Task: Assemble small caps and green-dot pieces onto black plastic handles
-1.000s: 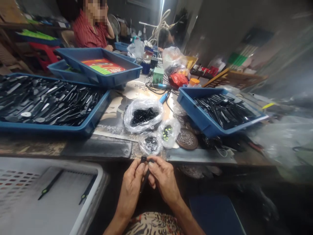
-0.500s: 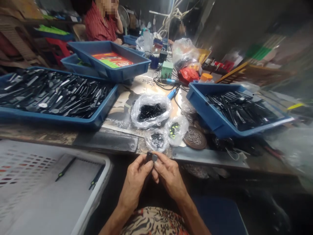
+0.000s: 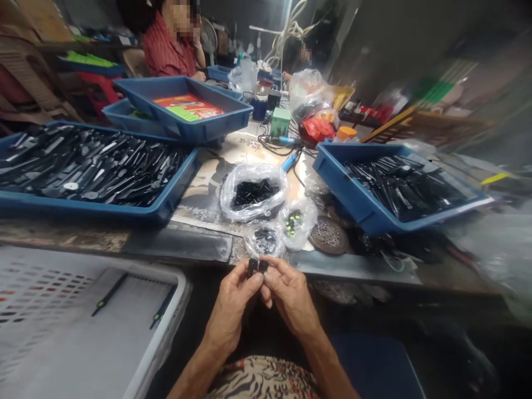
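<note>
A long counter [image 3: 70,237] runs across the view, and a co-worker [image 3: 168,50] in a red striped shirt sits beyond it. On the counter, a left blue tray [image 3: 97,208] and a right blue tray [image 3: 361,208] hold heaps of long black plastic parts. Below the counter edge on the left, a white crate [image 3: 168,316] holds two black strips [image 3: 110,293] with green marks. Between the trays lie a clear bag [image 3: 230,202] of black parts, a small bag [image 3: 253,241] of dark discs, a bag [image 3: 305,224] of green-marked parts and a round dish [image 3: 328,235] of tiny metal pieces.

Both hands are raised just in front of the counter edge, with the small bag the nearest thing beyond them. The left hand [image 3: 233,296] has a narrow grip on a black piece [image 3: 252,267]. The right hand [image 3: 291,293] has a narrow grip on a second black piece [image 3: 263,266]. The pieces stand side by side at the fingertips, almost touching, with their tops pointing away from the person. Whether they join below is hidden by the fingers, so their full long axis cannot be told.
</note>
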Demonstrator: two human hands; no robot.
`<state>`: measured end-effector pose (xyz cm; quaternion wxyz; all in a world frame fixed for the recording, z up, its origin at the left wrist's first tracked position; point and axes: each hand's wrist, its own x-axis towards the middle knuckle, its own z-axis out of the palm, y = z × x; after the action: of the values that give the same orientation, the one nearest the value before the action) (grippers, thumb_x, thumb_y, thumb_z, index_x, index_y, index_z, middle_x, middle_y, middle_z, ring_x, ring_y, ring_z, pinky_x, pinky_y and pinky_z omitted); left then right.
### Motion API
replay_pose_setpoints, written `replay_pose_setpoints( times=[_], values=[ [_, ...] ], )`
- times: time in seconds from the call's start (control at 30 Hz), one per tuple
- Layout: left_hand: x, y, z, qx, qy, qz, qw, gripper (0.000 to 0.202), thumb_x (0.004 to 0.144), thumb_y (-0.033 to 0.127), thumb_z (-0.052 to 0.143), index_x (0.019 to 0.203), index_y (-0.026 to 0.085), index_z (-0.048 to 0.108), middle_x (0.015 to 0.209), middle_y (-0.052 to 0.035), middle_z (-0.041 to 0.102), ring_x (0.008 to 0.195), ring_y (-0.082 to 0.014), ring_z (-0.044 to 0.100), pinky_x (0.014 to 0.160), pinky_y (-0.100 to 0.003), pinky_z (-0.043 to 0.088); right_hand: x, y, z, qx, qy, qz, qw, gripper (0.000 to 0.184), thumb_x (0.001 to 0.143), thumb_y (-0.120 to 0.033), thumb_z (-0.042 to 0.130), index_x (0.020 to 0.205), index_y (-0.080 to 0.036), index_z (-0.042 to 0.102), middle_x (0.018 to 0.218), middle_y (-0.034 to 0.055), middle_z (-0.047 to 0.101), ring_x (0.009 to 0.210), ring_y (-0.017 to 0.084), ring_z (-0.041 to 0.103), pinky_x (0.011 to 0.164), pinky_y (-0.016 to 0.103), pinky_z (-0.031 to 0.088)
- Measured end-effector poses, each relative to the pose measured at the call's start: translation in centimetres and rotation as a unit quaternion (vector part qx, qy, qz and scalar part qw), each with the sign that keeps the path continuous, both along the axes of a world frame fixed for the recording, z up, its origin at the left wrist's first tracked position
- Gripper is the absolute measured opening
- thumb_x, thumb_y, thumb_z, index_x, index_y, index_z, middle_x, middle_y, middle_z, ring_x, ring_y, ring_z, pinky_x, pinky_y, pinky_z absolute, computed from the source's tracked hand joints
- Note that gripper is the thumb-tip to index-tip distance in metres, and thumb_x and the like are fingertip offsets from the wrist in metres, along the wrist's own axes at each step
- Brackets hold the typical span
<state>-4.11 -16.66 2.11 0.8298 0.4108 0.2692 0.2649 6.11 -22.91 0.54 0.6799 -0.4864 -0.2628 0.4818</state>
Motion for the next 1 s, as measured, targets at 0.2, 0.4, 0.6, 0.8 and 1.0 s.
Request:
replay_pose_setpoints(
  times=[0.2,0.4,0.6,0.8,1.0],
  values=[
    [0.3,0.2,0.0,-0.020,-0.024,-0.002,1.000,0.016,0.082,0.025,0.059,0.095,0.014,0.059,0.061,0.0014,0.055,0.056,-0.0083,0.049,0.057,-0.020,0.043,-0.4,0.3,0.4,0.001,-0.011,-0.027,1.000,0.031,0.084,-0.030,0.061,0.107,-0.013,0.051,0.055,-0.0047,0.054,0.045,0.006,0.046,0.046,0.019,0.038],
    [0.4,0.3,-0.1,-0.051,-0.039,0.017,0.998,0.014,0.081,0.025,0.061,0.089,0.014,0.058,0.066,0.0023,0.051,0.057,-0.0072,0.046,0.056,-0.019,0.041,-0.7,0.7,0.9,-0.045,-0.098,-0.090,0.990,0.029,0.079,-0.035,0.064,0.098,-0.015,0.054,0.064,-0.0028,0.055,0.046,0.008,0.051,0.042,0.020,0.043],
    [-0.5,0.8,-0.4,-0.020,0.059,0.047,0.997,0.019,0.080,0.031,0.062,0.091,0.016,0.060,0.077,0.0001,0.057,0.062,-0.0072,0.046,0.056,-0.017,0.037,2.1,2.8,1.4,-0.076,-0.385,-0.075,0.917,0.016,0.086,-0.025,0.049,0.094,-0.015,0.059,0.078,0.0040,0.060,0.067,0.015,0.057,0.060,0.026,0.047],
    [-1.1,1.7,-0.4,0.024,0.108,0.027,0.994,0.022,0.083,0.038,0.057,0.083,0.017,0.056,0.070,0.0016,0.054,0.060,-0.0082,0.043,0.056,-0.017,0.036,3.2,6.5,2.1,-0.205,-0.725,0.032,0.656,0.030,0.078,-0.002,0.039,0.100,-0.012,0.057,0.096,0.0129,0.057,0.076,0.021,0.059,0.066,0.033,0.047],
    [-1.9,2.2,-0.6,0.003,0.150,0.018,0.988,0.028,0.070,0.043,0.070,0.084,0.021,0.061,0.075,0.0003,0.062,0.074,-0.0172,0.056,0.066,-0.024,0.046,2.8,7.8,4.1,-0.244,-0.759,0.114,0.593,0.030,0.079,-0.003,0.046,0.107,-0.007,0.056,0.105,0.0175,0.059,0.084,0.024,0.062,0.070,0.037,0.051]
  ],
)
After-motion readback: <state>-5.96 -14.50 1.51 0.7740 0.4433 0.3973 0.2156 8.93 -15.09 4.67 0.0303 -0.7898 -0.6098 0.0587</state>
